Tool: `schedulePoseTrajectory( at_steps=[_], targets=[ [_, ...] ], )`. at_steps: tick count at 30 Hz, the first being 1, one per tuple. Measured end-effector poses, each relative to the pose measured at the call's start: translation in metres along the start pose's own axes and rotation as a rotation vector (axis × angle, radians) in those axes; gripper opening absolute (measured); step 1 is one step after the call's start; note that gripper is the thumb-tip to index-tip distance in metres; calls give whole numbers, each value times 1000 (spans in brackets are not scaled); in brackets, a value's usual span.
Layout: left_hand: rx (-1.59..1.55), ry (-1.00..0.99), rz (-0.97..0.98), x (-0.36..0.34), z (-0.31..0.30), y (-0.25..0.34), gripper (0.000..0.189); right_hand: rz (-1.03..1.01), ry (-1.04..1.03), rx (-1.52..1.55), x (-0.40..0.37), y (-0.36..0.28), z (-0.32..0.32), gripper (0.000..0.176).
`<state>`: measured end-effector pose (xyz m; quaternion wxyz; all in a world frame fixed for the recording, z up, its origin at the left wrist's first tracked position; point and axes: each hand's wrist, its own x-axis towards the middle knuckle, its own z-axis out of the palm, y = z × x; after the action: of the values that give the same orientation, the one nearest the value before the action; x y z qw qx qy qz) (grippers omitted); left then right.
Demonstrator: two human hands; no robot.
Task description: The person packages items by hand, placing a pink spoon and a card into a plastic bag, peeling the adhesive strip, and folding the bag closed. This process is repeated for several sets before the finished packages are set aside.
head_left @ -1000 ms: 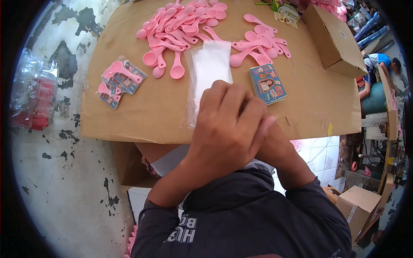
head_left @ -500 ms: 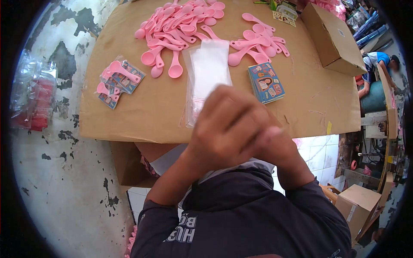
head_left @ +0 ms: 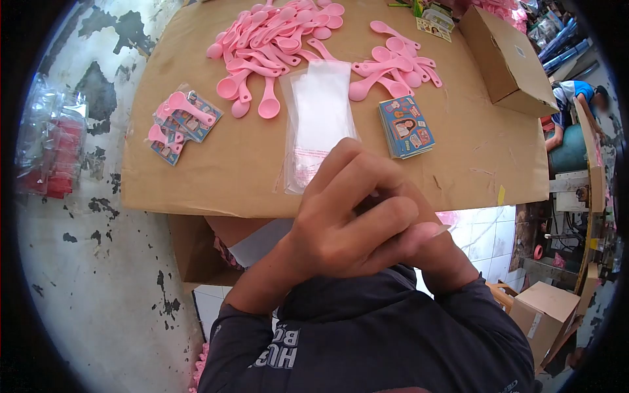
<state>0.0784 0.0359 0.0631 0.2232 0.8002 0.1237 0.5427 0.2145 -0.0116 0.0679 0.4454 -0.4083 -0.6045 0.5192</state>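
My left hand [head_left: 354, 213] is raised in front of my chest, its fingers curled in against my right hand [head_left: 436, 252]. Whether anything is between them is hidden. Most of the right hand lies behind the left, so its fingers do not show. Just beyond the hands, a stack of clear plastic bags [head_left: 320, 111] rests on the table. To the right of the bags is a pile of blue printed cards [head_left: 407, 128]. Two bagged sets, each with a pink measuring spoon [head_left: 190, 108] and a card, lie at the left.
A large heap of pink spoons [head_left: 282, 33] covers the back of the brown-covered table [head_left: 216, 190], with a smaller heap [head_left: 396, 62] to its right. A cardboard box [head_left: 504, 62] stands at the right edge. Another person [head_left: 570, 95] is at far right.
My hands have shifted slightly, staying together. The left fingers are bent more loosely now, and a fingernail shows at the right. The things on the table have not moved.
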Motion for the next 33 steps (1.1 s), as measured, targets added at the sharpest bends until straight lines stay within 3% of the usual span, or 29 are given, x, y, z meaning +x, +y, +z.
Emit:
schedulePoseTrajectory(
  at_steps=[4,11,13,16,20,22,26,28,29,31,33],
  targets=[
    [68,27,39,-3,-12,8,23,-282,-124,-574,9,6,-1,25],
    [68,67,55,-1,-9,8,19,-236,-88,-348,8,-15,-1,29],
    [-19,31,-9,-2,-9,8,20,-492,-82,-270,10,4,1,27],
    [-20,28,-2,0,-10,11,24,-635,15,-376,10,24,10,26],
    [31,41,-34,-3,-11,9,28,-401,-91,-353,8,11,-3,30],
    [69,85,-48,-5,-10,10,28,-281,-266,-358,14,14,-15,28],
    [26,145,-6,2,-6,4,22,-357,-120,-302,9,-11,1,26],
    [-54,22,-46,4,-10,3,20,-37,-118,-202,4,-16,1,26],
    [-53,22,-46,3,-12,3,20,-38,-118,-202,6,-10,2,26],
    [-146,31,-103,-3,-14,3,19,-443,-88,-507,12,8,5,28],
    [-131,67,-92,-3,-14,3,19,-396,-75,-388,11,8,5,27]
  ],
)
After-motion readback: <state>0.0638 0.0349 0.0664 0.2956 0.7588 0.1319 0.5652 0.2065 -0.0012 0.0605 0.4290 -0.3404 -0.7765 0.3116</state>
